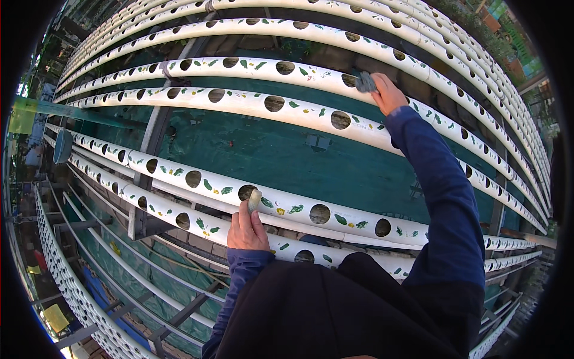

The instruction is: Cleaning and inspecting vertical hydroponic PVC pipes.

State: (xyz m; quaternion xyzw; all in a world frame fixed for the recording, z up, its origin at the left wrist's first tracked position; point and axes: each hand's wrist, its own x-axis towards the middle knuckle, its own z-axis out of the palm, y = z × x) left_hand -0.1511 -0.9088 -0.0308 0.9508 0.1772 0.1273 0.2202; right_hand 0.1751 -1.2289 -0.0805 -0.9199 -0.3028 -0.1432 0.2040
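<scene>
My left hand (246,228) pinches a short, pale, rounded piece (255,200) whose material I cannot make out. It stands up from the fingers at the edge of a round hole in a white pipe (274,194). My right arm reaches far forward. In my right hand (390,94) is a crumpled grey-blue cloth-like lump (365,82), its left side next to a hole in a farther white pipe (327,73). Painted green leaves and small yellow and red marks decorate both pipes between their dark holes.
More holed white pipes run in curved rows ahead and below. A dark green sheet (263,134) lies beneath them, crossed by a grey support beam (156,128). At the left, a blue-grey cap (62,147) covers a pipe end, and a yellow sheet (56,318) hangs low.
</scene>
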